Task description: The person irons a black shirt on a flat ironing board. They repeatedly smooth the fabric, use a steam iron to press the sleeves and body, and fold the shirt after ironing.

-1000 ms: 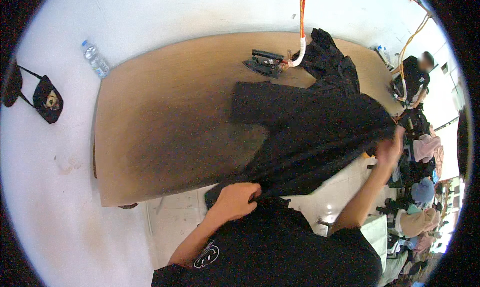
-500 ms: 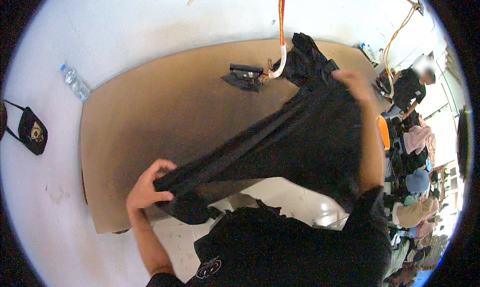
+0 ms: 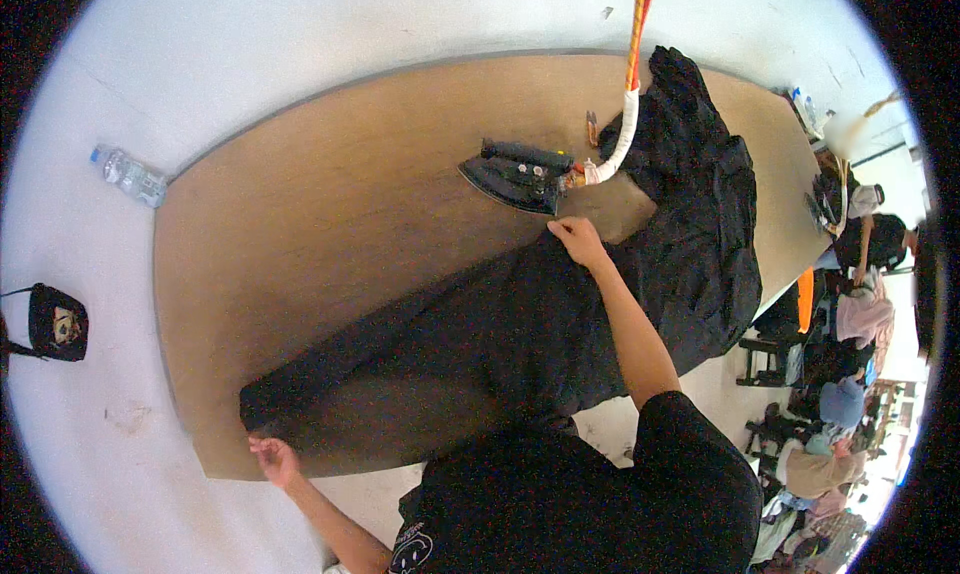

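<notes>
A long black garment (image 3: pixel 520 334), which looks like a pair of trousers, lies stretched across the brown tabletop, one leg-like part reaching to the near left. My left hand (image 3: pixel 276 461) is at the lower corner of that narrow end, thumb and fingertips pinched on the cloth's edge. Farther up, my right hand (image 3: pixel 580 242) pinches the far edge of the cloth, just below the iron. Dark and pointed, the iron (image 3: pixel 515 177) rests on the table beyond the garment. The garment's bunched, wrinkled part (image 3: pixel 705 194) spreads over the right side of the table.
From above, a red and yellow cable (image 3: pixel 640 39) with a white sleeve runs down to the iron. The brown table (image 3: pixel 300 214) stands against a white wall. A clear plastic bottle (image 3: pixel 130 177) and a black bag (image 3: pixel 58 322) are at the left. Several people are on the right.
The garment, held up and stretched before, has come down onto the table. My left hand moved nearer and left to its end; my right hand moved left and nearer, beside the iron.
</notes>
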`<control>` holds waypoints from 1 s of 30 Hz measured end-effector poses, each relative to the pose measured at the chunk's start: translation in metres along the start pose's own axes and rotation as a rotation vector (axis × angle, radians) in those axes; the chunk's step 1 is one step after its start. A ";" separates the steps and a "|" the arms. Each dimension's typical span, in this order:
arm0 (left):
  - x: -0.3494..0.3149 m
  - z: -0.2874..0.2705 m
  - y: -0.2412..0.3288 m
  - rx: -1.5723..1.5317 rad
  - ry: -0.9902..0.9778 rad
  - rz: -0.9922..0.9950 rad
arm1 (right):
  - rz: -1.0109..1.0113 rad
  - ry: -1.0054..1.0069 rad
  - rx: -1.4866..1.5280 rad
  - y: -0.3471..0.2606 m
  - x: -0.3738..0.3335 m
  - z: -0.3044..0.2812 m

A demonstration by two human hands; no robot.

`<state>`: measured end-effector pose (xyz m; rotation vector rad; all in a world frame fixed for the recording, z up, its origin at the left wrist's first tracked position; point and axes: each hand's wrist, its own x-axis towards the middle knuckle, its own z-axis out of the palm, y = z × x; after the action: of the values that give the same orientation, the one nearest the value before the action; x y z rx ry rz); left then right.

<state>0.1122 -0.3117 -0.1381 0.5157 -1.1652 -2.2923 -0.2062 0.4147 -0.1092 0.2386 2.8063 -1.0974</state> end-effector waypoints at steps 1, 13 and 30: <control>-0.003 0.004 0.005 -0.211 0.123 -0.081 | 0.009 -0.001 0.037 -0.002 -0.002 -0.007; 0.034 0.128 -0.002 1.372 0.177 0.184 | -0.273 -0.306 -0.445 -0.115 -0.003 0.016; 0.031 0.093 0.052 1.204 0.295 0.062 | -0.440 -0.129 -0.256 -0.174 0.075 -0.085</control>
<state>0.0517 -0.2976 -0.0466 1.1373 -2.2417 -1.1589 -0.3176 0.3541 0.0555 -0.4755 2.9097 -0.7643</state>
